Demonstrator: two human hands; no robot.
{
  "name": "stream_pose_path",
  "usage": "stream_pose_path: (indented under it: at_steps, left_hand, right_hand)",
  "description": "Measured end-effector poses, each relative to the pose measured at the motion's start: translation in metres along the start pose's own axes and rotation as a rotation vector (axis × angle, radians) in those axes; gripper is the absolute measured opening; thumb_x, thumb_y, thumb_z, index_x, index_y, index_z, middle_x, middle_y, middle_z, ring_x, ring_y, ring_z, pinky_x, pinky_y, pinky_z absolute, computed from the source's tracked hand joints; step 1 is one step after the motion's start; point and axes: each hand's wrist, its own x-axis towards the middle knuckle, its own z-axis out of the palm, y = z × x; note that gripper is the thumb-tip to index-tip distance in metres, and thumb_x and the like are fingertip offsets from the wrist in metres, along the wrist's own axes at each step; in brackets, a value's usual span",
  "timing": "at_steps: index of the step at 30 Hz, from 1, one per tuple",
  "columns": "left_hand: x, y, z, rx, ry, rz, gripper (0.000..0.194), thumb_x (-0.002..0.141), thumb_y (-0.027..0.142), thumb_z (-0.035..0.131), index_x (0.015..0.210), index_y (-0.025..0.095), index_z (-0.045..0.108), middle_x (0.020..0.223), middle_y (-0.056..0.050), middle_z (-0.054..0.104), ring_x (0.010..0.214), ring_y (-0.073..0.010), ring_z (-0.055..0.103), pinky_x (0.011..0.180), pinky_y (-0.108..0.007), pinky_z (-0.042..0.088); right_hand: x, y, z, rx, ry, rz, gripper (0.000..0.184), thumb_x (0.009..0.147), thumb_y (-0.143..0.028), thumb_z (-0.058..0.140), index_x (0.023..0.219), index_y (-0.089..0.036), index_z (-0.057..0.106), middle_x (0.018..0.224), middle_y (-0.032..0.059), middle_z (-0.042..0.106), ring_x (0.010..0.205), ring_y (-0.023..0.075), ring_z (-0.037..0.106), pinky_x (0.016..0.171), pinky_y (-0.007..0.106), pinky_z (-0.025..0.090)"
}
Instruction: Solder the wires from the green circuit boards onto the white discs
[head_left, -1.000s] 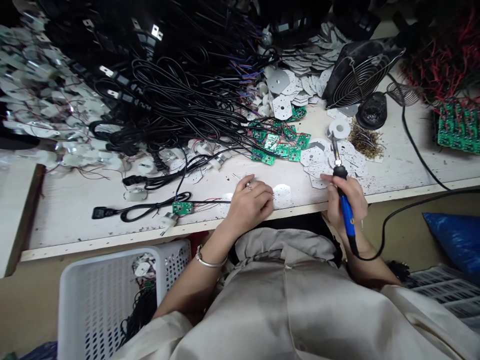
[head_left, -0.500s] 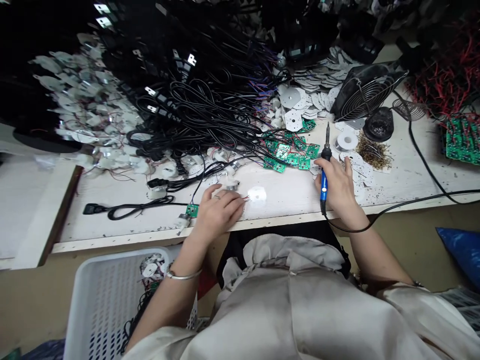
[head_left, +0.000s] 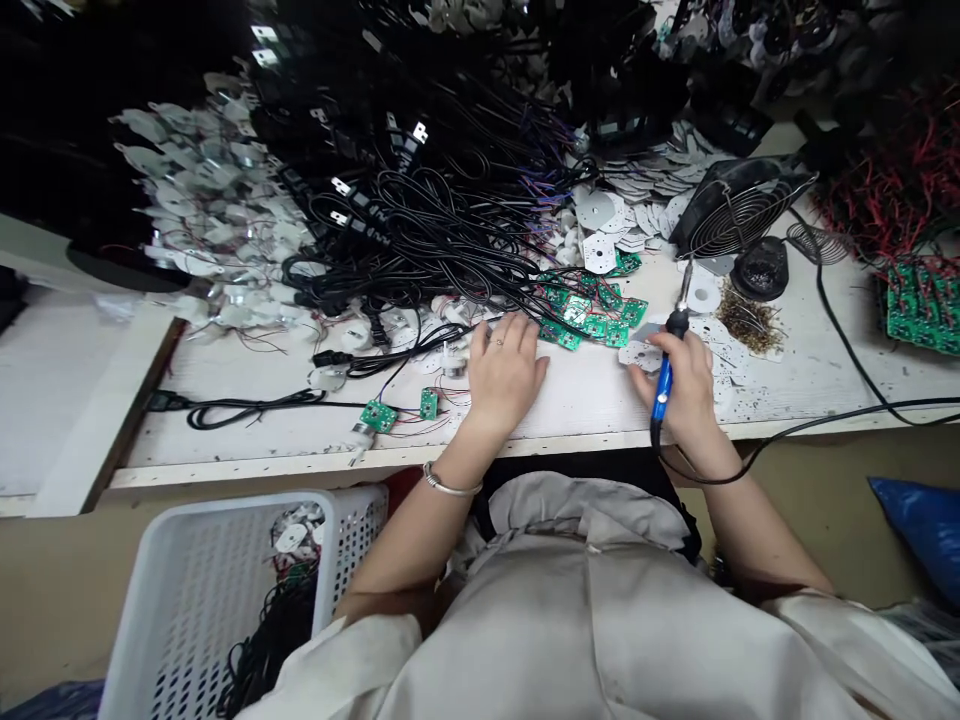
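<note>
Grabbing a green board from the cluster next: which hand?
Left hand, probably: it lies palm-down beside the green boards with no tool visible; the right hand grips the soldering iron.

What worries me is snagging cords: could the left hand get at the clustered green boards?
Probably yes: the left hand looks open, right beside the green boards, though black cords lying across some could catch.

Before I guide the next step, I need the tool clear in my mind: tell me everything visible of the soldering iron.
The soldering iron has a blue handle, a black collar and a slim metal tip. The right hand holds it steeply, tip up, pointing towards the fan. Its black cord leaves the lower end, crosses the wrist and runs off right. Heat cannot be judged.
</note>
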Motion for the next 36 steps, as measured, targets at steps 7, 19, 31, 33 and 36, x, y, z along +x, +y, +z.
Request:
stream_pose_path:
  at_steps: [7, 19, 31, 33, 36]
  left_hand:
    - [0.001, -0.005, -0.007, 0.092, -0.130, 0.009, 0.034, 0.087, 0.045, 0.066, 0.105, 0.016, 0.069, 0.096, -0.014, 0.071, 0.103, -0.0356, 0.060, 0.103, -0.057, 0.035]
    - [-0.029, -0.012, 0.004, -0.031, 0.069, 0.247, 0.019, 0.095, 0.030, 0.054, 0.097, 0.016, 0.067, 0.083, -0.007, 0.071, 0.079, -0.0240, 0.064, 0.078, -0.037, 0.044]
    - [-0.028, -0.008, 0.011, -0.109, 0.175, 0.395, 0.004, 0.089, 0.018, 0.064, 0.091, 0.019, 0.068, 0.081, -0.003, 0.071, 0.077, -0.0203, 0.066, 0.080, -0.035, 0.047]
    - [-0.029, -0.005, 0.013, -0.167, 0.167, 0.338, 0.003, 0.090, 0.018, 0.064, 0.091, 0.019, 0.067, 0.082, -0.003, 0.072, 0.078, -0.0193, 0.067, 0.079, -0.034, 0.047]
    - [-0.030, -0.002, 0.013, -0.201, 0.154, 0.297, 0.003, 0.090, 0.021, 0.065, 0.089, 0.020, 0.067, 0.082, -0.001, 0.073, 0.078, -0.0180, 0.068, 0.079, -0.034, 0.044]
  right_hand:
    - [-0.024, -0.052, 0.004, -0.030, -0.012, 0.021, 0.032, 0.090, -0.035, 0.064, 0.118, -0.022, 0.054, 0.111, 0.0116, 0.062, 0.101, 0.0263, 0.059, 0.088, 0.041, 0.042]
    - [-0.027, -0.062, 0.000, 0.330, 0.021, 0.009, 0.019, 0.097, -0.026, 0.051, 0.114, -0.021, 0.058, 0.091, 0.0062, 0.066, 0.079, 0.0165, 0.067, 0.067, 0.026, 0.055]
    - [-0.046, 0.073, -0.052, 0.352, 0.778, 0.940, 0.038, 0.089, -0.056, 0.054, 0.087, -0.019, 0.063, 0.047, -0.0090, 0.048, 0.033, 0.0082, 0.041, 0.035, 0.023, 0.032]
    - [-0.045, 0.079, -0.050, 0.358, 0.788, 0.974, 0.039, 0.088, -0.057, 0.054, 0.085, -0.019, 0.063, 0.045, -0.0091, 0.047, 0.032, 0.0083, 0.039, 0.034, 0.023, 0.030]
    - [-0.044, 0.078, -0.048, 0.318, 0.721, 0.955, 0.039, 0.088, -0.056, 0.054, 0.088, -0.018, 0.065, 0.047, -0.0079, 0.051, 0.035, 0.0089, 0.044, 0.038, 0.024, 0.035]
